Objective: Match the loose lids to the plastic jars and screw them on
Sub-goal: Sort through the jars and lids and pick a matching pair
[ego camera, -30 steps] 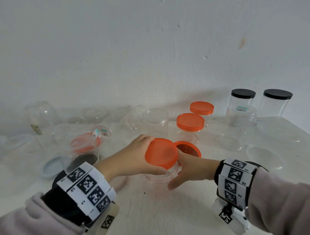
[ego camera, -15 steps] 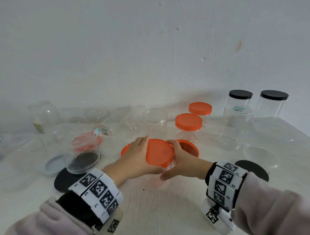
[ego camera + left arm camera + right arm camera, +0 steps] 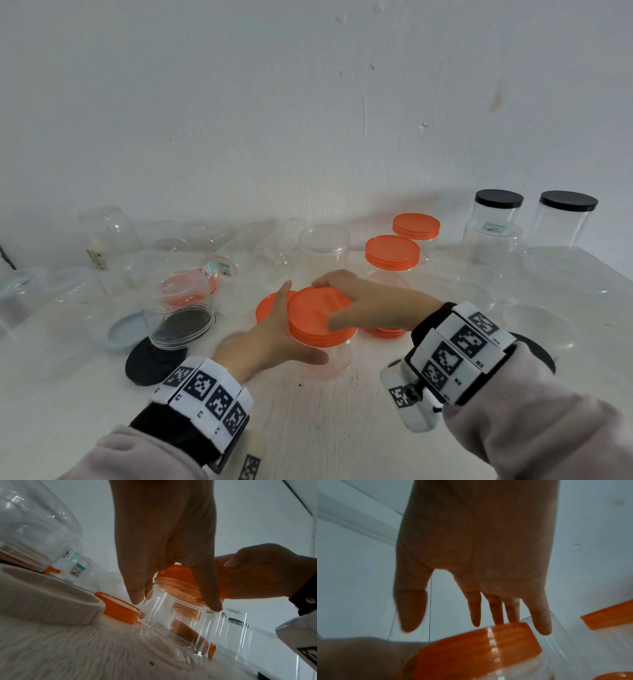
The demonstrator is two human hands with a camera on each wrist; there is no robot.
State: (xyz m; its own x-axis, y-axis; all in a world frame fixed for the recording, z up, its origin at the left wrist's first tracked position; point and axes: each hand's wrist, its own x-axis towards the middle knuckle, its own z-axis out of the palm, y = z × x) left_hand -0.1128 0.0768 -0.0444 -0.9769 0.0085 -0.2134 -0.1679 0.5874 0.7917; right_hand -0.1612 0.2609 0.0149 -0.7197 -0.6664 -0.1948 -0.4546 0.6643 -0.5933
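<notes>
Left hand (image 3: 270, 337) wrapped round clear jar (image 3: 339, 359), thumb on near side, fingers on far side, just under lid. Jar upright, roughly middle of worktop (image 3: 308, 428). Right hand (image 3: 373, 303) spread over orange lid (image 3: 315, 315) on jar mouth, fingers pretty straight, not clamped. Jar is thin see-through plastic, round, smooth wall. Lid is flat disc, ridged rim. Loose orange lid (image 3: 265, 305) lies flat just behind my left fingers. Black-capped jars (image 3: 499, 198) at far right corner.

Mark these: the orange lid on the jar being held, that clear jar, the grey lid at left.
Orange round plastic lid (image 3: 311, 308), head view, top face.
Clear round plastic jar (image 3: 164, 609), left wrist view, side wall below the lid.
Pale grey round plastic lid (image 3: 123, 334), head view, exposed face.
</notes>
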